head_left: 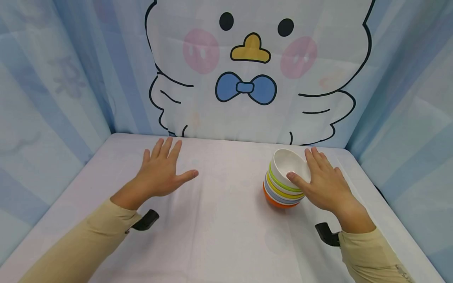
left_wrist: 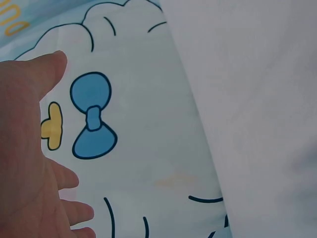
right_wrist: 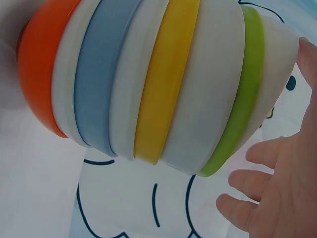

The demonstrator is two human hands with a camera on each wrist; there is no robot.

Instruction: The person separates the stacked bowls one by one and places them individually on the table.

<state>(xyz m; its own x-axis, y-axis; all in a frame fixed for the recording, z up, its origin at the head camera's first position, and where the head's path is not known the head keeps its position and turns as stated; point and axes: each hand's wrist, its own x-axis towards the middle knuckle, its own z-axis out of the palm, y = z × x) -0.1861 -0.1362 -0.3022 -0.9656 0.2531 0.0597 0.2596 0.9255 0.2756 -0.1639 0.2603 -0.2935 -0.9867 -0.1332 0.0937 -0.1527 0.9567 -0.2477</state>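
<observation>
A stack of nested bowls point(head_left: 279, 184) stands on the right part of the table. The top bowl point(head_left: 286, 163) is white inside; below it show green, white, yellow, blue and orange bands, also close up in the right wrist view. My right hand point(head_left: 327, 186) is at the stack's right side, fingers straight and thumb spread over the top bowl's rim. In the right wrist view its thumb point(right_wrist: 307, 57) meets the rim, while the other fingers stay apart from the bowls. My left hand point(head_left: 159, 175) is spread above the table's left part, holding nothing.
A white cloth covers the table point(head_left: 226, 236). Behind it hangs a curtain point(head_left: 244, 118) printed with a white cartoon figure and blue bow tie. Blue striped curtains flank both sides. A black curved piece point(head_left: 146, 220) sticks out at each sleeve cuff.
</observation>
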